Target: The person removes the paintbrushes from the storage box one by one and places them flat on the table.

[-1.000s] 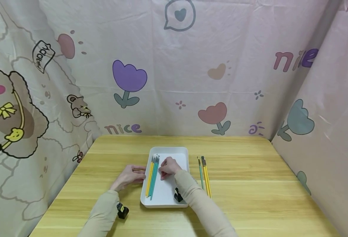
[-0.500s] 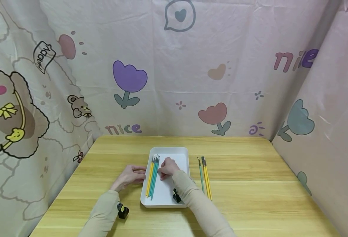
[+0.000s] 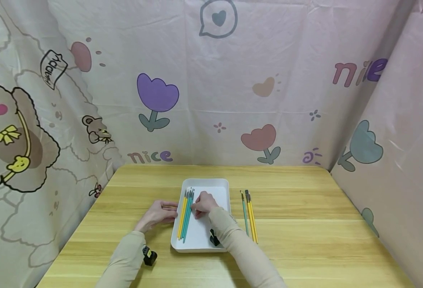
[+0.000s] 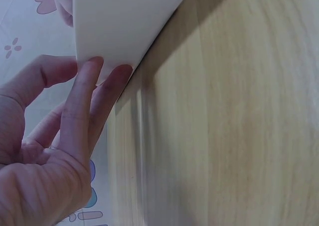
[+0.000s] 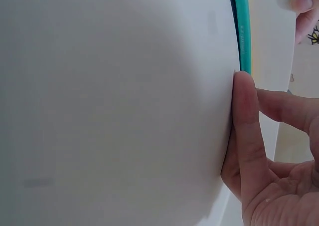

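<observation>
A white tray (image 3: pixel 204 246) stands on the table with several paintbrushes (image 3: pixel 187 218), yellow and green, lying side by side along its left part, bristles to the far end. My left hand (image 3: pixel 157 215) rests its fingertips against the tray's left outer wall; in the left wrist view those fingers (image 4: pixel 79 101) lie fairly straight on the white side. Inside the tray, my right hand (image 3: pixel 205 203) touches the right side of the outermost green brush. Close up, extended fingers (image 5: pixel 247 101) meet its green handle (image 5: pixel 243 31) low over the tray floor.
To the right of the tray, a green paintbrush (image 3: pixel 245 214) and two yellow paintbrushes (image 3: pixel 251 216) lie on the wooden table (image 3: pixel 305 240). A black wrist camera (image 3: pixel 149 256) sits at each sleeve. Printed curtains (image 3: pixel 211 80) hang behind and on both sides.
My right hand and forearm have shifted slightly left, and the fingertips have come up against the green brushes. The left hand stays at the tray's wall.
</observation>
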A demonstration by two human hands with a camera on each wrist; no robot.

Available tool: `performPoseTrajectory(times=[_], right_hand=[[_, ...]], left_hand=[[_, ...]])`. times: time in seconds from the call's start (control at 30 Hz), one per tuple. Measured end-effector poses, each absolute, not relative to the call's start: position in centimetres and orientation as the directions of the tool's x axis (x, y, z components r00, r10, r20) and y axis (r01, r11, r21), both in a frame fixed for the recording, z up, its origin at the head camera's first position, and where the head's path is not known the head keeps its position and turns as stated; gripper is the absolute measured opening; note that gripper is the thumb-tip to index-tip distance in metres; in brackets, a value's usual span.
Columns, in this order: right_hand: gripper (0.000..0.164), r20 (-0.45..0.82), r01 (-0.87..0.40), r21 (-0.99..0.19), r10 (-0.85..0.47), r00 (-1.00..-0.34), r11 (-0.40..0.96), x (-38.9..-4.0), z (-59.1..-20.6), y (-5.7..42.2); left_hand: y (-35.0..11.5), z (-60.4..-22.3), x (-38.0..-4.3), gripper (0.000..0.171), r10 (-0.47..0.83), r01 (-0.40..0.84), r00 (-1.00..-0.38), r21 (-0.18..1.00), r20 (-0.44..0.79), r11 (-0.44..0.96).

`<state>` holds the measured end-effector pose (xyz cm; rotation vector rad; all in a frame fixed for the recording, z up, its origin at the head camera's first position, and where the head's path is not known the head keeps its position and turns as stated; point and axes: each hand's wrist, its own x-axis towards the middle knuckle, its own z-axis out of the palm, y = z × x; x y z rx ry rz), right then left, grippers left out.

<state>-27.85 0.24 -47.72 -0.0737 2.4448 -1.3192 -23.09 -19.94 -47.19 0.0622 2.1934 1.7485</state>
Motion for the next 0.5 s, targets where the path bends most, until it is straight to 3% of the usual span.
performPoseTrajectory(times=[0.5], right_hand=[[0.019, -0.278, 0.141, -0.775, -0.133, -0.951, 0.616, -28.74, -48.50, -0.73]], left_hand=[[-20.02, -47.31, -23.14, 0.049, 0.252, -0.157, -0.943, 0.957, -0.219, 0.245]])
